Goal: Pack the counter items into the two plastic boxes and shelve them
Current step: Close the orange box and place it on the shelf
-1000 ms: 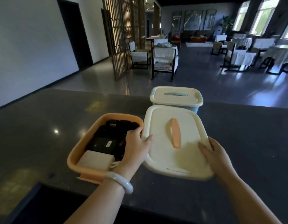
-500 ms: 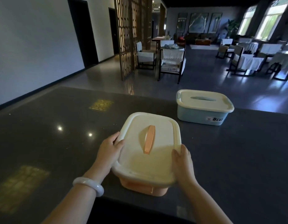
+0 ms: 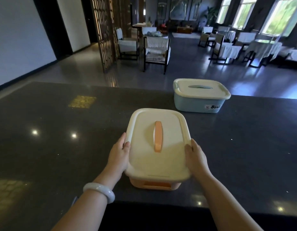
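We had the orange box (image 3: 155, 185) lidded at the bench's (image 3: 61, 147) six o'clock edge, left hand (image 3: 118, 155) and right hand (image 3: 195, 158) gripping its cream lid (image 3: 169, 157). The blue box (image 3: 200, 97) sat closed at one o'clock. Judging from this, packing looked finished; shelving remained.

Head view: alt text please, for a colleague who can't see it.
Both hands, left hand and right hand, grip the cream lid on the orange box; the lidded blue box sits behind it to the right.
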`<action>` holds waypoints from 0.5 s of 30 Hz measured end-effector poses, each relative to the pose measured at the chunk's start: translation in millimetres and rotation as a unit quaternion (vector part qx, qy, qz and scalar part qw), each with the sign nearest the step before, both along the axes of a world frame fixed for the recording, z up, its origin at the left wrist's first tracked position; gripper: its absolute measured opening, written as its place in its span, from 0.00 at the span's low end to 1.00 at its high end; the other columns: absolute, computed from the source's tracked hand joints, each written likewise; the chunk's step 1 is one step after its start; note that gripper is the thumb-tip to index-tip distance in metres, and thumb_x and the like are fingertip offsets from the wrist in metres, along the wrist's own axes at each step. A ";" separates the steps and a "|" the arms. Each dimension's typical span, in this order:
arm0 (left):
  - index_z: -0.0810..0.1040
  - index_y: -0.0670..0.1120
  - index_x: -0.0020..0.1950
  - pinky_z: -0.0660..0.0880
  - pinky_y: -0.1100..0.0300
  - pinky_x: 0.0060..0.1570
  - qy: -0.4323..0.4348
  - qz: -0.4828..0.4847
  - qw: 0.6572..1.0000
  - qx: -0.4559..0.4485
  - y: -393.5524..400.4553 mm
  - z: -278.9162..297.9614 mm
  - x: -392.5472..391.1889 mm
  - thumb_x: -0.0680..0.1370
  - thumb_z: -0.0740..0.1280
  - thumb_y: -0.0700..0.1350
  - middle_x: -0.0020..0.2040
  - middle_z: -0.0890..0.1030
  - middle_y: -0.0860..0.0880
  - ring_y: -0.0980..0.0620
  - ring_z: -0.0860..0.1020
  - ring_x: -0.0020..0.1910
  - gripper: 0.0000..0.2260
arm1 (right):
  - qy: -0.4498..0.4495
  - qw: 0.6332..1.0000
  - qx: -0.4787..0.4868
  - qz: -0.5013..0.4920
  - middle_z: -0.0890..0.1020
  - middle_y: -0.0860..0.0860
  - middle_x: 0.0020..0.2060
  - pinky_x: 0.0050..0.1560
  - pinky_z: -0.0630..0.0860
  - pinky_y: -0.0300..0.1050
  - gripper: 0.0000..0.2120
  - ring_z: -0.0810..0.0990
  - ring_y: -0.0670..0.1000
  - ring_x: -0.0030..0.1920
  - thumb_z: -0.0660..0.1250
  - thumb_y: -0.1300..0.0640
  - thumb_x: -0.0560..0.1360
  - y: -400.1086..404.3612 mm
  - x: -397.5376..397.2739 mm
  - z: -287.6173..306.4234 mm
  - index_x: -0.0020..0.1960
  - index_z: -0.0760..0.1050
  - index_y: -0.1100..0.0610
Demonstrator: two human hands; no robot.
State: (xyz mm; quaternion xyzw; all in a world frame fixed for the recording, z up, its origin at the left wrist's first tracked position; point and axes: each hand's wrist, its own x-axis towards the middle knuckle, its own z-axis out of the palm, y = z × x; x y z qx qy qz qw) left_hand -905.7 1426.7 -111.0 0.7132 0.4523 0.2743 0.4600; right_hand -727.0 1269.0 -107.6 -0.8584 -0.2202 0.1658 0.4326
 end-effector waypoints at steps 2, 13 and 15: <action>0.59 0.49 0.78 0.63 0.55 0.68 0.006 -0.012 1.000 -0.014 -0.6 0.2 -0.6 0.84 0.55 0.47 0.75 0.66 0.48 0.48 0.67 0.71 0.21 | 0.010 1.000 -0.001 0.002 0.77 0.57 0.54 0.47 0.68 0.46 0.12 0.74 0.55 0.50 0.52 0.54 0.81 -0.4 0.2 -0.3 0.59 0.70 0.56; 0.52 0.53 0.79 0.44 0.62 0.73 0.071 -0.240 0.943 0.220 -12.5 32.3 -23.9 0.80 0.55 0.59 0.75 0.49 0.64 0.66 0.43 0.75 0.29 | -0.209 0.966 -0.019 0.153 0.60 0.45 0.75 0.70 0.58 0.47 0.30 0.57 0.48 0.74 0.54 0.38 0.78 -17.9 -25.3 40.6 0.77 0.56 0.48; 0.53 0.54 0.79 0.38 0.66 0.71 0.124 -0.315 0.903 0.265 -19.5 29.1 -29.2 0.80 0.52 0.62 0.75 0.48 0.65 0.70 0.40 0.73 0.29 | -0.233 0.934 -0.021 0.270 0.62 0.39 0.74 0.68 0.56 0.39 0.33 0.57 0.39 0.71 0.49 0.32 0.74 -24.1 -40.3 41.2 0.75 0.58 0.43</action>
